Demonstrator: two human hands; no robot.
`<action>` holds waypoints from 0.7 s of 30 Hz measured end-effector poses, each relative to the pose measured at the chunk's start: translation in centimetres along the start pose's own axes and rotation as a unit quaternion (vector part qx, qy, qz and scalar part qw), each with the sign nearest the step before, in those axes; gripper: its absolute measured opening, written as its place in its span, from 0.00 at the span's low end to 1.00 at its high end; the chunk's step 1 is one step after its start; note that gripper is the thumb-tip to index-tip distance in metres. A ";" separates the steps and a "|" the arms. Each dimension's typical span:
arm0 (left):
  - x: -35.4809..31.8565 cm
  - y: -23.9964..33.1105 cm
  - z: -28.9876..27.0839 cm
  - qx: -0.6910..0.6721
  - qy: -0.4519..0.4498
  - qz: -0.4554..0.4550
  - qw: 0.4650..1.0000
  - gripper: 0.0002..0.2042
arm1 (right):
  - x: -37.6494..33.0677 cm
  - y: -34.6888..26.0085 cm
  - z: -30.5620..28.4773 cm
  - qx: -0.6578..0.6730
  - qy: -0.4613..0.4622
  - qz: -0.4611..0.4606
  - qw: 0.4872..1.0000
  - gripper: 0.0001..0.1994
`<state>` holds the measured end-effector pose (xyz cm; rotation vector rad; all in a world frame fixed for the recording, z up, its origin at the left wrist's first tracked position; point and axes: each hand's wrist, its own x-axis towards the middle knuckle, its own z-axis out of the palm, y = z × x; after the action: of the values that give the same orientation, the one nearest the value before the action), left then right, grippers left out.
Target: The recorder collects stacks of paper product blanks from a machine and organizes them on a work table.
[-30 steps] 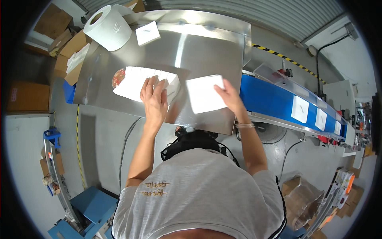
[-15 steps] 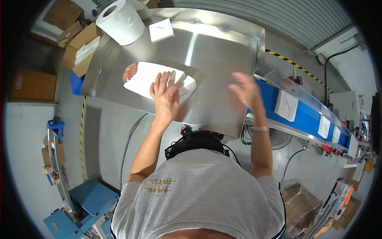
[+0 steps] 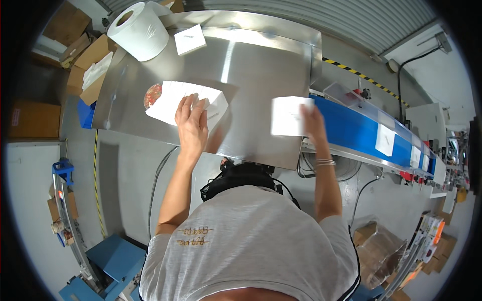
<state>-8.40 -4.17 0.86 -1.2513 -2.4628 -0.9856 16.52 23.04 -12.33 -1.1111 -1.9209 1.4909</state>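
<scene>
Here, we are resting our left hand (image 3: 191,123) on the right part of a row of white packets (image 3: 168,103), which is lying left of the middle of the metal table (image 3: 256,65). Its fingers are pointing away from us and sitting slightly apart; we cannot tell whether the tips are pinching anything.

With our right hand (image 3: 314,123), we are holding a single white packet (image 3: 287,116) by its right edge. The fingers are closing on that edge, though they are blurring, and we cannot tell how they are lying underneath. The packet is facing us over the right side of the table, just beside the blue conveyor belt (image 3: 346,119); whether it is touching the metal, we cannot tell.

Farther along, the belt is bearing three white packets (image 3: 385,140). At the left end of the row, a round red-speckled object (image 3: 152,95) is showing. Toward the far left corner, a big white roll (image 3: 145,40) is standing, and a square white pack (image 3: 191,40) is lying near it.
</scene>
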 end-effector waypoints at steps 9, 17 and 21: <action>-0.3 -0.2 0.3 -0.002 0.015 0.030 0.999 0.16 | -0.6 -3.3 -6.3 -0.509 0.324 -0.145 0.784 0.26; -0.3 -0.1 -0.8 0.034 -0.044 0.079 0.995 0.15 | 0.2 -14.5 12.1 -0.095 -0.256 -0.184 0.944 0.24; 0.3 -0.1 -0.7 0.002 -0.032 0.049 0.998 0.15 | 0.7 -13.7 13.6 -0.123 -0.296 -0.314 0.894 0.22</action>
<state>-8.80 -4.48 1.48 -1.4087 -2.4228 -0.9288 1.45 14.68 -3.63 -0.0273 -2.5901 1.3025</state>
